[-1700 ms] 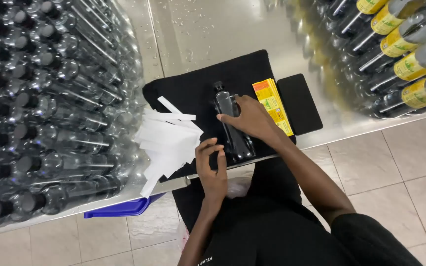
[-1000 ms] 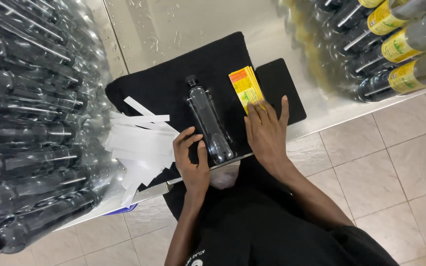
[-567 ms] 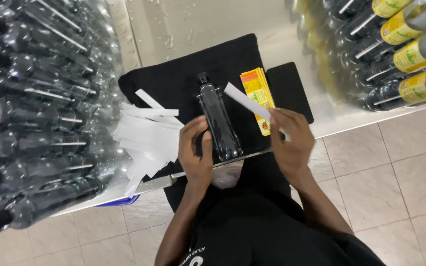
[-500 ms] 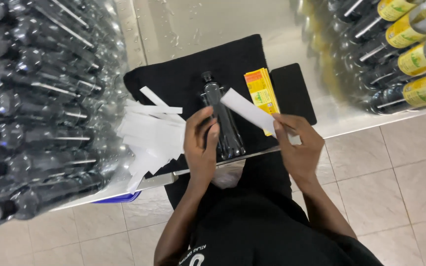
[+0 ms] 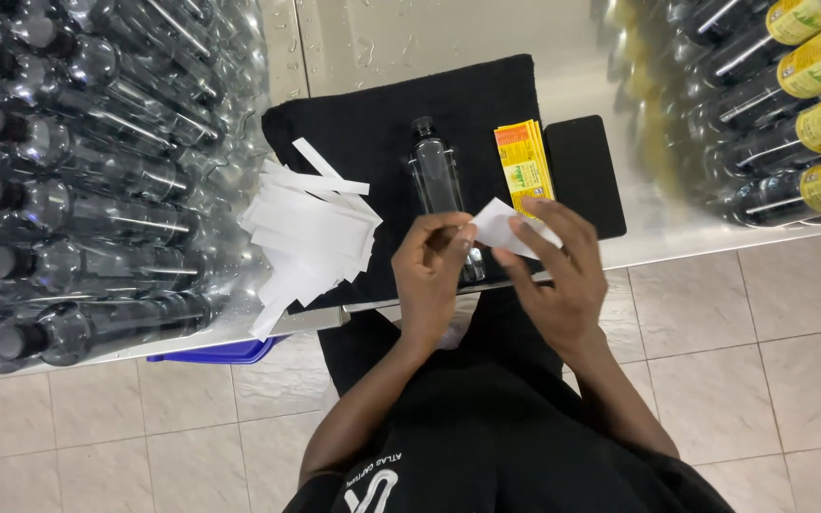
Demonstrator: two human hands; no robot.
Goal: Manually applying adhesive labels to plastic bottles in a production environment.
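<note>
Both hands pinch one white paper strip (image 5: 504,228): left hand (image 5: 434,275) fingers closed on its near-left end, right hand (image 5: 558,275) fingers closed on the right side. Strip sits just above the lower half of the clear bottle (image 5: 441,195). Bottle lies on the black cloth (image 5: 372,114), long axis pointing away from the person, cap far. Left hand is nearer the bottle. Yellow labels (image 5: 523,163) lie just right of it; loose white strips (image 5: 306,223) left.
</note>
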